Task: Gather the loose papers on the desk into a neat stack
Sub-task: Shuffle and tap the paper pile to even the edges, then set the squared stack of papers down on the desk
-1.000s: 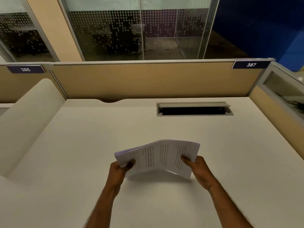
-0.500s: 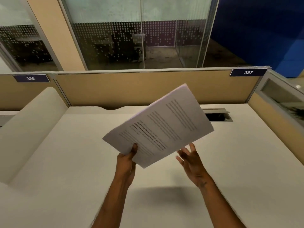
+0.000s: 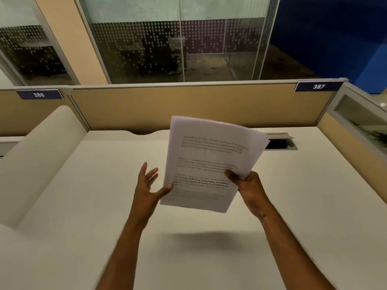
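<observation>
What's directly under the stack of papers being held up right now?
The papers are in the air, gripped by the right hand. Beneath them is bare desk carrying their shadow. Behind their top corner, part of the cable slot is hidden.

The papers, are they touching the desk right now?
Apart. The head view shows the papers held up in the right hand, their shadow lying separately on the desk below.

The stack of papers (image 3: 206, 164), gripped at both ends low over the desk a second ago, has been raised to frame centre and turned upright. The grip has been passed to the right hand (image 3: 248, 185); the left hand (image 3: 149, 185) is now spread, thumb touching the sheets' left edge.
</observation>
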A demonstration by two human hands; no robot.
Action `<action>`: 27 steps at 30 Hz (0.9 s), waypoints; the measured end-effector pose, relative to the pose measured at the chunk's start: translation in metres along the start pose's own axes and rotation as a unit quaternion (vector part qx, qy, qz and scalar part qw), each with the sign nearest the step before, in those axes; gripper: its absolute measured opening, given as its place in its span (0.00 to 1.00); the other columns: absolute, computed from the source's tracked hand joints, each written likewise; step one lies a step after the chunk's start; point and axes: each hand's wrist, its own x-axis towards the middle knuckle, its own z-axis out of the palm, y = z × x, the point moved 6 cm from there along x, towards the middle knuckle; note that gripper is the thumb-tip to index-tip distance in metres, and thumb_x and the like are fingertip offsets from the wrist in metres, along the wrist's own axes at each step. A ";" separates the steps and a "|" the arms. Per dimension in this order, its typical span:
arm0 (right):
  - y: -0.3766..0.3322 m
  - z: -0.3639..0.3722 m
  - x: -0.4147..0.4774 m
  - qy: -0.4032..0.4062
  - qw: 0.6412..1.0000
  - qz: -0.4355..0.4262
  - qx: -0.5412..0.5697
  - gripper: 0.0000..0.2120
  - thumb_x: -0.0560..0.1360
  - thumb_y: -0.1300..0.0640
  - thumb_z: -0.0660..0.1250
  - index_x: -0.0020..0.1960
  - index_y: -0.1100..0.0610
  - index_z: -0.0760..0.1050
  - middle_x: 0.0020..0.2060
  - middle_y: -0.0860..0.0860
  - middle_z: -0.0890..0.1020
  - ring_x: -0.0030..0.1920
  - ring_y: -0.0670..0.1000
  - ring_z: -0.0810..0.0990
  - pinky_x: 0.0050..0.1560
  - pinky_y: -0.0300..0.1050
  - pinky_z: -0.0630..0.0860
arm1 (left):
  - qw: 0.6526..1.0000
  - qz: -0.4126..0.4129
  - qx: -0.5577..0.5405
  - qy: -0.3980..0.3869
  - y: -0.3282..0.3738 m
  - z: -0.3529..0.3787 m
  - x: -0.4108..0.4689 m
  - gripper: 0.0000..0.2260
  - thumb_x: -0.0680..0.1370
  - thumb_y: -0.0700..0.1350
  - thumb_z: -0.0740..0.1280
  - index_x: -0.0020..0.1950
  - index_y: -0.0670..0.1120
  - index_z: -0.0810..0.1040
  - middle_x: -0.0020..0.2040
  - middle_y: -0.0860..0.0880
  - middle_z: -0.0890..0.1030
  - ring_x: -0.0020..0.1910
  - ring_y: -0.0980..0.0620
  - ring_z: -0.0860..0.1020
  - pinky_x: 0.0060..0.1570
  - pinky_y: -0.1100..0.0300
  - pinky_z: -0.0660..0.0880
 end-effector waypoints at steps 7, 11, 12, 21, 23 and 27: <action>0.024 0.011 -0.006 -0.027 0.998 0.042 -0.046 0.06 0.72 0.51 0.72 0.48 0.42 0.86 0.48 0.46 0.88 0.47 0.47 0.87 0.40 0.36 0.82 | 0.997 0.057 -0.027 -0.036 0.017 0.037 -0.004 0.08 0.82 0.52 0.65 0.60 0.59 0.79 0.56 0.54 0.85 0.55 0.48 0.85 0.46 0.55 0.85; 0.063 0.008 -0.012 -0.024 0.994 0.086 -0.054 0.07 0.72 0.49 0.73 0.50 0.44 0.85 0.49 0.46 0.88 0.48 0.47 0.87 0.41 0.37 0.82 | 1.000 0.006 -0.028 0.001 -0.024 0.040 -0.016 0.08 0.85 0.49 0.62 0.59 0.57 0.78 0.54 0.51 0.85 0.53 0.49 0.85 0.50 0.52 0.84; 0.076 0.006 -0.014 -0.022 0.993 0.101 -0.060 0.07 0.73 0.50 0.72 0.51 0.45 0.85 0.49 0.46 0.88 0.49 0.47 0.87 0.42 0.37 0.82 | 1.000 -0.012 -0.025 0.008 -0.038 0.042 -0.019 0.08 0.85 0.49 0.61 0.60 0.56 0.77 0.55 0.50 0.84 0.54 0.50 0.84 0.52 0.51 0.84; 0.161 0.005 -0.024 0.020 0.977 0.179 -0.113 0.16 0.81 0.51 0.64 0.66 0.54 0.76 0.56 0.48 0.85 0.54 0.45 0.84 0.50 0.35 0.80 | 0.990 -0.129 0.044 0.027 -0.118 0.050 -0.030 0.10 0.86 0.45 0.57 0.54 0.59 0.73 0.54 0.55 0.82 0.54 0.55 0.81 0.43 0.72 0.77; 0.156 0.010 -0.006 0.033 0.976 0.175 -0.125 0.16 0.81 0.52 0.64 0.66 0.55 0.76 0.53 0.47 0.85 0.53 0.44 0.83 0.48 0.32 0.80 | 0.989 -0.138 0.050 0.007 -0.111 0.045 -0.007 0.06 0.86 0.46 0.58 0.55 0.52 0.74 0.54 0.49 0.82 0.53 0.49 0.82 0.42 0.69 0.79; 0.134 0.033 0.053 0.064 0.977 0.147 -0.144 0.17 0.80 0.50 0.64 0.67 0.54 0.75 0.56 0.50 0.84 0.52 0.48 0.84 0.43 0.34 0.81 | 0.985 -0.161 0.058 -0.008 -0.091 0.028 0.060 0.13 0.86 0.48 0.59 0.64 0.43 0.74 0.60 0.44 0.82 0.58 0.44 0.82 0.56 0.51 0.81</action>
